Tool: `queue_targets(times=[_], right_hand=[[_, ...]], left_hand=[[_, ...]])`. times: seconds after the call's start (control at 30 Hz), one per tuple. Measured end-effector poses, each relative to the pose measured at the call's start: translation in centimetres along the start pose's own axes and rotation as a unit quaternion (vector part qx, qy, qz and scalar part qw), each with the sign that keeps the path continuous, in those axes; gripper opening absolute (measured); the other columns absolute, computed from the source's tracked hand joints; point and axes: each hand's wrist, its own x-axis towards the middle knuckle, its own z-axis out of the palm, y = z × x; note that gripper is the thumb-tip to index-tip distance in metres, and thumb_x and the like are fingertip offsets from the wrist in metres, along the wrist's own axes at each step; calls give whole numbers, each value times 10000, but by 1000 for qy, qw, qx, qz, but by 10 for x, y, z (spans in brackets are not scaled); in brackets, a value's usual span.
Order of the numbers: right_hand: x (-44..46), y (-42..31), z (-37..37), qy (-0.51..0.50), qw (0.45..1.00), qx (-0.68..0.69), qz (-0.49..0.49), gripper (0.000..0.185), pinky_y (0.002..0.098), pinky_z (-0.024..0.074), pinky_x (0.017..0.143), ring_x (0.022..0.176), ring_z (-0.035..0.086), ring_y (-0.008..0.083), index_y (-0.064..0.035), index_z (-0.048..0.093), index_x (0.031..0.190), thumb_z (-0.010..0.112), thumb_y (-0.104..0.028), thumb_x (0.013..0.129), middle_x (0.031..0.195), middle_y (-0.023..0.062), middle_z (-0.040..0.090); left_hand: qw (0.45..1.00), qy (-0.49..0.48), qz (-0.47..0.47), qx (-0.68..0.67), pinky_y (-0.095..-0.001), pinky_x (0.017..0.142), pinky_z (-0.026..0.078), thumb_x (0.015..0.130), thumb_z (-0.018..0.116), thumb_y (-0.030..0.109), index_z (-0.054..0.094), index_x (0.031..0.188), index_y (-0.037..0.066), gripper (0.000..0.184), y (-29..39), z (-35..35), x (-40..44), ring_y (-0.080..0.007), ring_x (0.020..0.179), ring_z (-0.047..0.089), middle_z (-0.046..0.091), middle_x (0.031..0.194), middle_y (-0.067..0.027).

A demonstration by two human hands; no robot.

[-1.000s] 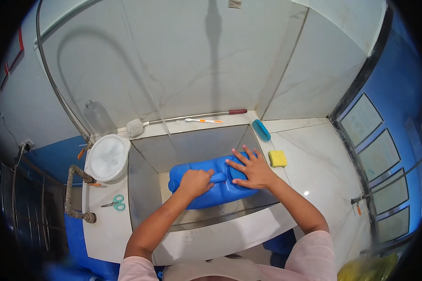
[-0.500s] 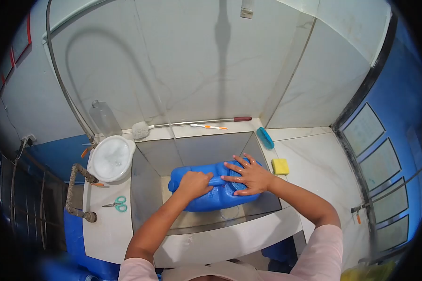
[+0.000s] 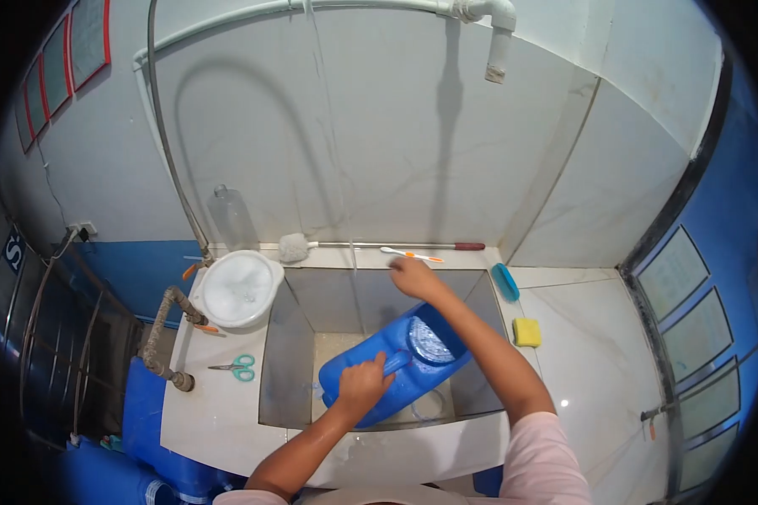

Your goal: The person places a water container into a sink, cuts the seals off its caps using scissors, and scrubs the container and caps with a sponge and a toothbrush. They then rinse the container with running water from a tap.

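Observation:
A blue plastic jerrycan (image 3: 366, 345) lies tilted in the sink (image 3: 288, 370), its wide round top (image 3: 429, 341) shiny with wet glints. My left hand (image 3: 364, 385) is wrapped round its handle. Over the sink's back edge, my right hand (image 3: 413, 278) is held with its fingers bunched together; whatever they hold, if anything, is hidden. Just beyond those fingers, a white and orange toothbrush (image 3: 413, 254) lies on the ledge. My right forearm crosses above the far end of the jerrycan.
Left of the sink stand a white tub of suds (image 3: 241, 289), green-handled scissors (image 3: 237, 367) and a clear bottle (image 3: 232, 217). A long-handled brush (image 3: 295, 247) rests along the back ledge. At right are a blue scrub brush (image 3: 505, 282) and yellow sponge (image 3: 526, 332).
My right hand has left the jerrycan's top and moved up to the back ledge, its spread fingers now bunched. The jerrycan has turned, its right end rising. The view has shifted.

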Motion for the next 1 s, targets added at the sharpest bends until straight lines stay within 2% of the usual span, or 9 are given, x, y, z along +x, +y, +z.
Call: queue_targets(times=[0.1,0.27,0.33,0.57,0.67,0.73,0.87,0.93,1.0], right_hand=[[68,-53,26,-98,924,348,129,177,324,556,616,661,649,235,78,590,847,462,-42,830,750,183,617],[110,-55,42,-124,885,401,201,133,347,576,570,628,644,260,96,568,772,457,26,793,709,176,600],[111,-44,41,-164,927,284,181,129,323,574,571,639,647,262,94,572,758,460,36,789,722,177,599],[96,-51,25,-205,901,311,221,162,312,550,523,588,654,282,109,588,709,446,65,772,667,203,599],[102,-53,24,-221,894,307,238,167,319,550,514,588,652,289,106,592,712,442,63,774,656,191,595],[103,-54,23,-225,905,271,236,124,319,570,584,636,648,271,90,587,726,486,39,778,709,164,594],[99,-60,23,-210,911,268,235,159,322,563,559,612,644,262,61,597,709,471,16,794,676,151,597],[99,-58,25,-208,921,250,216,204,317,545,526,580,635,244,38,608,715,448,-29,822,654,139,600],[102,-55,31,-190,927,249,207,217,314,537,516,565,628,234,35,609,723,446,-57,832,655,138,603]], left_hand=[[991,96,-85,-45,-472,589,475,774,642,314,515,1010,68,363,-26,8,-7,-383,670,611,627,717,-188],[954,156,-214,-136,-482,670,473,814,606,310,481,1085,42,402,-95,16,-8,-410,774,607,627,815,-229],[935,166,-257,-177,-485,680,469,823,598,319,484,1098,45,404,-122,18,-9,-420,790,603,627,831,-233],[963,108,-130,-210,-472,697,467,827,588,363,518,1118,80,412,-153,-13,46,-415,814,601,628,864,-221],[990,57,-67,-114,-451,751,454,818,601,341,523,1139,87,416,-153,-5,90,-387,887,581,615,954,-198],[984,176,10,16,-420,787,438,797,636,321,514,1109,56,427,-146,14,122,-368,925,559,587,993,-183],[976,203,80,-6,-410,829,423,783,648,314,535,1064,35,412,-125,6,144,-365,944,537,564,1043,-149],[945,254,205,-21,-431,802,433,775,649,346,554,1026,48,401,-130,10,151,-362,916,559,594,982,-156],[977,141,157,-23,-438,789,441,763,647,384,564,1007,55,418,-124,-7,148,-361,893,572,607,952,-163]])
